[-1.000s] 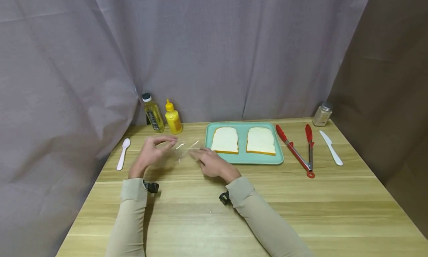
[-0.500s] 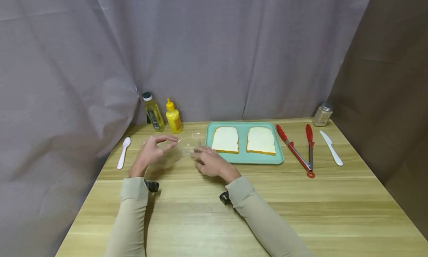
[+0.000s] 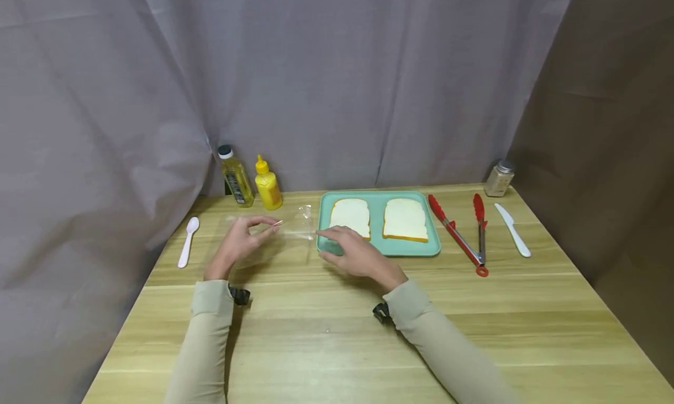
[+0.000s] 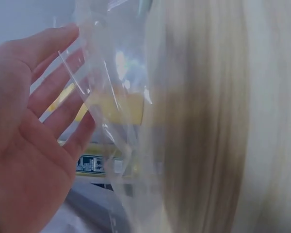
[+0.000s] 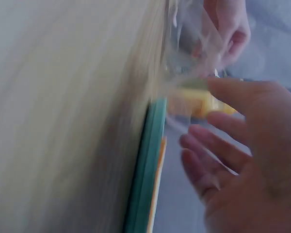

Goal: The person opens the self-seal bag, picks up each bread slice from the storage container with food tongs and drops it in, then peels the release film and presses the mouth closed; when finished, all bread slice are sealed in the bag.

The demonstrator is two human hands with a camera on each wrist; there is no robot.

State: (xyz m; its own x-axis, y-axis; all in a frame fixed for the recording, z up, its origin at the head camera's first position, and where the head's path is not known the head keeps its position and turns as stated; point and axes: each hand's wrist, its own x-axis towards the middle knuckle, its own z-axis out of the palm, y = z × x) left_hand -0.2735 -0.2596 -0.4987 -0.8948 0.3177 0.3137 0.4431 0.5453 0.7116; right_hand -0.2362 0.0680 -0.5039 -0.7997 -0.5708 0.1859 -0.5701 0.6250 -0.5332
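A clear plastic bag [image 3: 296, 231] spreads above the left part of the table. My left hand [image 3: 241, 241] pinches its edge between thumb and index finger; the left wrist view shows the film [image 4: 117, 104] hanging by the fingertips. My right hand [image 3: 360, 255] is over the near left corner of the green tray [image 3: 379, 251], thumb and fingers apart, and holds nothing. In the right wrist view its thumb overlaps the blurred film, and I cannot tell if they touch. Two bread slices [image 3: 351, 212] [image 3: 405, 218] lie on the tray, the left one partly behind my right hand.
Behind the bag stand an oil bottle [image 3: 237, 179] and a yellow squeeze bottle [image 3: 268, 186]. A white spoon [image 3: 189, 240] lies at the left. Red tongs [image 3: 463, 240], a white knife [image 3: 513, 231] and a spice jar [image 3: 499, 179] are to the right of the tray.
My right hand has moved right, away from the bag, to the tray's corner, and its fingers have spread. The bag has opened out flatter. My left hand keeps its pinch in about the same place.
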